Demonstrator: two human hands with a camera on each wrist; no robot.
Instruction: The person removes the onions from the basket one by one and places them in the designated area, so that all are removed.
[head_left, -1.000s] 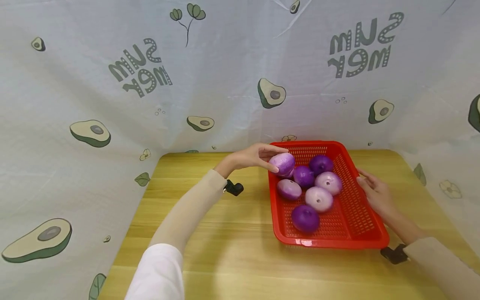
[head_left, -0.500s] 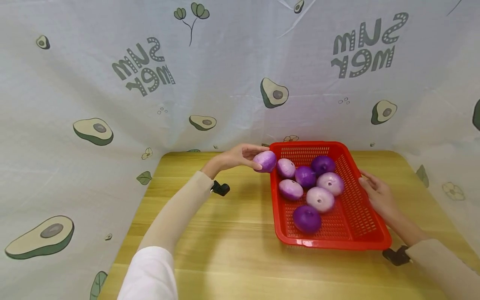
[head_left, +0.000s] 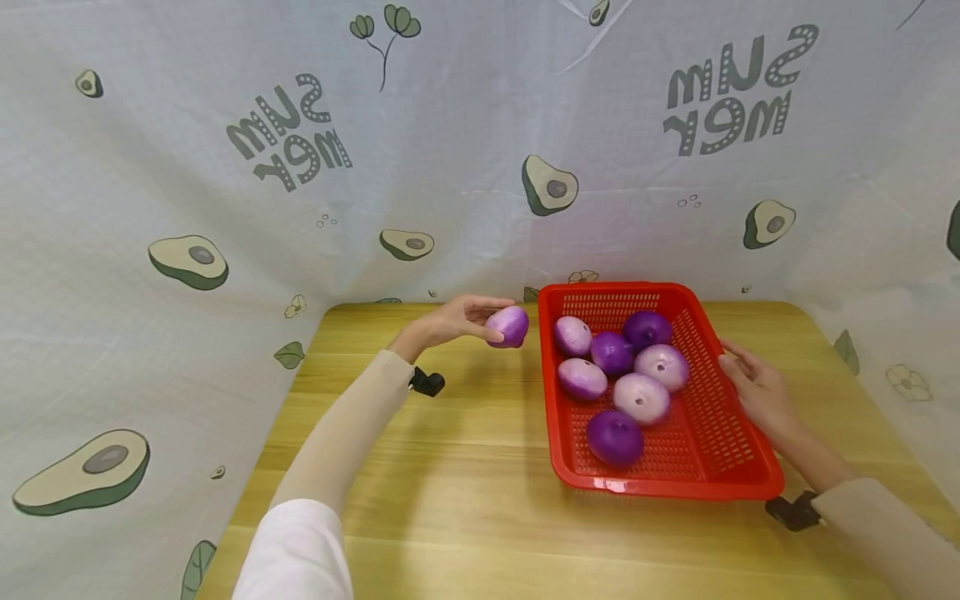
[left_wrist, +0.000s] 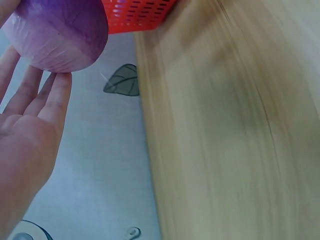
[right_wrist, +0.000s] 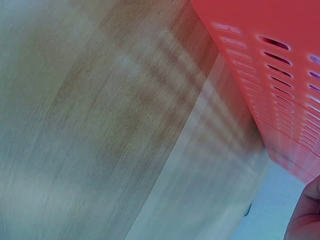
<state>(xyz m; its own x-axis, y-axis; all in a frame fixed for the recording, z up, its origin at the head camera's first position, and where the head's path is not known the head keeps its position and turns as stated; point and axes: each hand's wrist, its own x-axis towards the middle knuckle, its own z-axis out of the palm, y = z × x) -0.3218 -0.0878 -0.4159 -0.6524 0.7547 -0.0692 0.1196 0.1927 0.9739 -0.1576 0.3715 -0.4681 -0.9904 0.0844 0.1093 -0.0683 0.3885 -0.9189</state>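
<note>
So, left hand has a purple onion pinched around its fat middle, thumb on the near side and fingers on the far side, and the wrist view shows fingertips pressed against the skin with the palm well off it. I'd guess that's because it's round and smooth, so a fingertip hold from two sides makes sense. It's just left of the red basket, outside the wall and apart from it, and looks lifted rather than resting, though I wouldn't swear to it. Right hand is up against the basket's right rim with thumb and fingers; can't tell whether it's actually pinching the plastic or just leaning there, but it'd work as a steadying hand either way. Inside the basket are seven other onions, bunched toward the left and back, so bare mesh shows along the right side and the front right corner. Edge-wise, the basket sits at the back of the wooden table, far rim overlapping the table's back edge from this angle, with the avocado-print cloth right behind. Not much room that way; most of it's on the left and toward the front.
</note>
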